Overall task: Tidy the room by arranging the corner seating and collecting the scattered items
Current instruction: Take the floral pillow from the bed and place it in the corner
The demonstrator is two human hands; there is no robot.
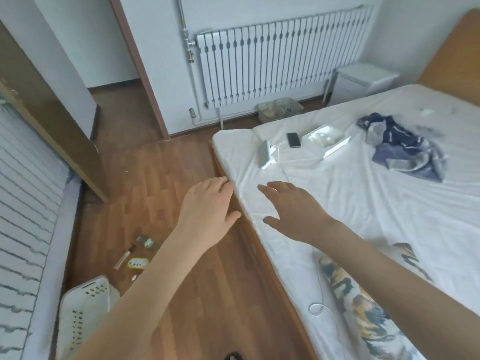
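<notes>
Scattered items (pixel 135 263) lie on the floor (pixel 161 178), lower left of frame; left hand (pixel 207 203) and right hand (pixel 291 211), fingers spread and empty, hover at the edge of the bed (pixel 363 216), centre.

Bare sheet (pixel 337 203) ahead lies open; phone (pixel 293 139) farther back.

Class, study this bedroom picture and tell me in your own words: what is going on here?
A person stretches both bare hands toward the near edge of the bed, the left hand beside it, the right hand over it. Both are open and hold nothing. A phone and crumpled dark clothing lie on the bed; small items lie scattered on the wooden floor.
</notes>
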